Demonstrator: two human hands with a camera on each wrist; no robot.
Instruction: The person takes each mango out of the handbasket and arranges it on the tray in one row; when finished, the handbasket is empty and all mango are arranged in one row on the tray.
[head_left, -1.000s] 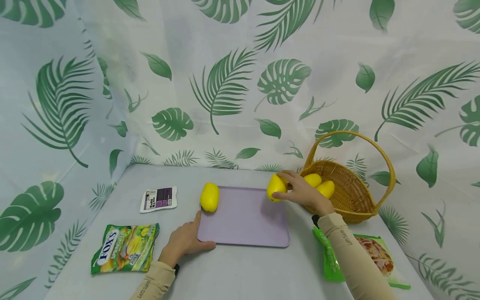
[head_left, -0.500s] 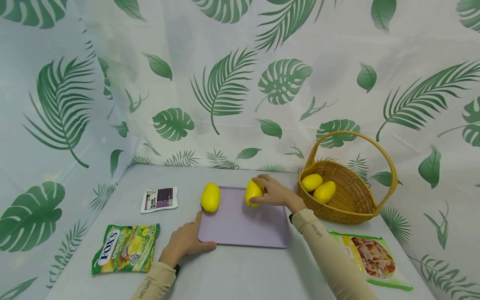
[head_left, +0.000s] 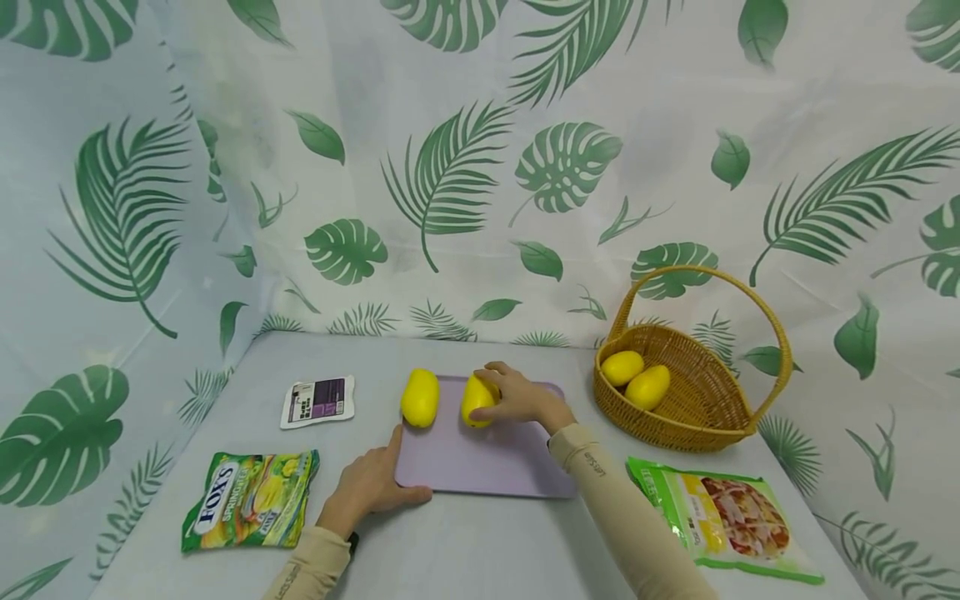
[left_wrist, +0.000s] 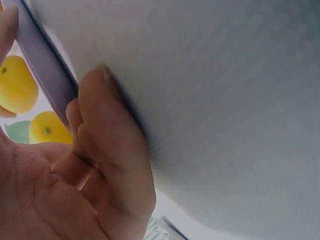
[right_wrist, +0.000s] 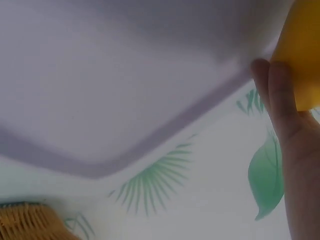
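While the right hand (head_left: 517, 396) held one yellow fruit (head_left: 474, 404) at the purple tray (head_left: 480, 467), its grip was pinching the fruit between thumb and fingers; it was hard to tell if the fruit touched the tray. The left hand (head_left: 375, 479) touched the tray's near left corner, with thumb and pointing finger spread along two edges. The left wrist view showed more of its fingers, bent behind the thumb, and little spots (left_wrist: 47, 131) on two fruits. A second fruit (head_left: 420, 398) lay at the tray's far left corner. The head view showed the whole basket (head_left: 705, 387) with two more fruits (head_left: 648, 387) inside; the right wrist view caught just a bit of it. A FOX'S bag (head_left: 251, 502) lay on the tabletop (head_left: 465, 542).
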